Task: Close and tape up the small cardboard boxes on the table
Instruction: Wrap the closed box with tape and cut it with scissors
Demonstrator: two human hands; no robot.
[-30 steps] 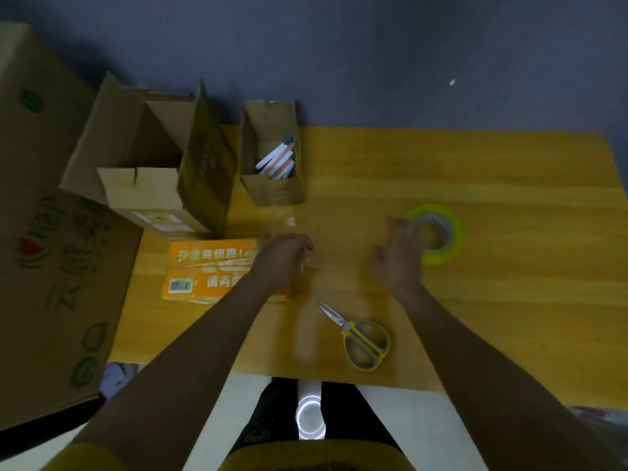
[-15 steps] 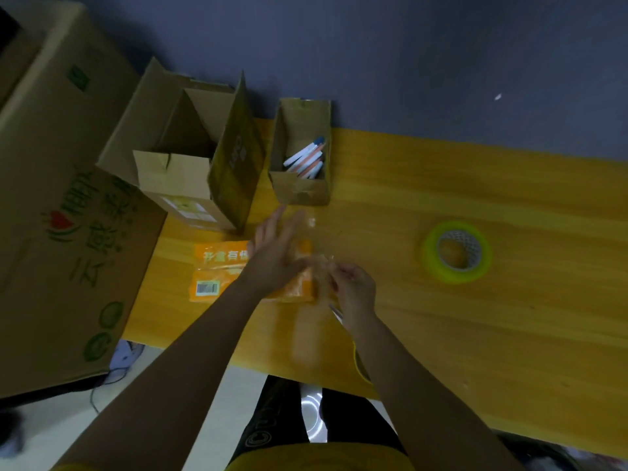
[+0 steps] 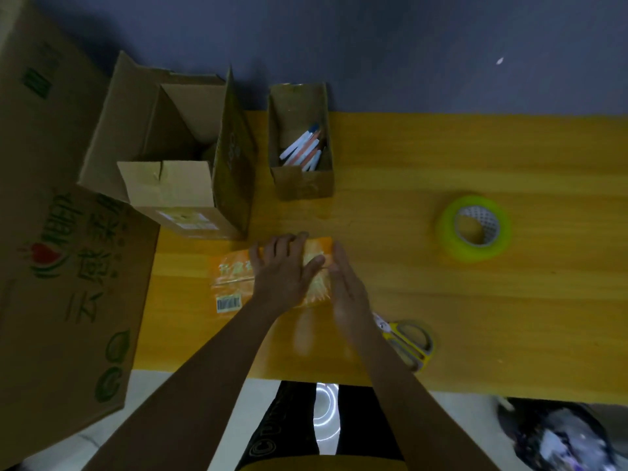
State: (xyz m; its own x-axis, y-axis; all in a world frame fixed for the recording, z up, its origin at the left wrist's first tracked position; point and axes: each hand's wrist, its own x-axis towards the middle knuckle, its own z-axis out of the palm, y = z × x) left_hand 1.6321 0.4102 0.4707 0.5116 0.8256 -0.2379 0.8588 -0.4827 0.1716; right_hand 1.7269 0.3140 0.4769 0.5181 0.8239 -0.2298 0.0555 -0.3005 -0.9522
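We are pressing our left hand (image 3: pixel 282 266), fingers spread flat, on the orange packet (image 3: pixel 234 280); our right hand (image 3: pixel 346 283) is lying straight-fingered beside it. The small open box (image 3: pixel 302 181) with pens is sitting behind, near the tape roll (image 3: pixel 474 229)

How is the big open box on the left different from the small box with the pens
The open cardboard box is wider and taller, with flaps standing up; the narrow pen box shows no raised flaps. The narrow one holds pens; the wide one's contents are in shadow. Both are brown, untaped, at the table's back.
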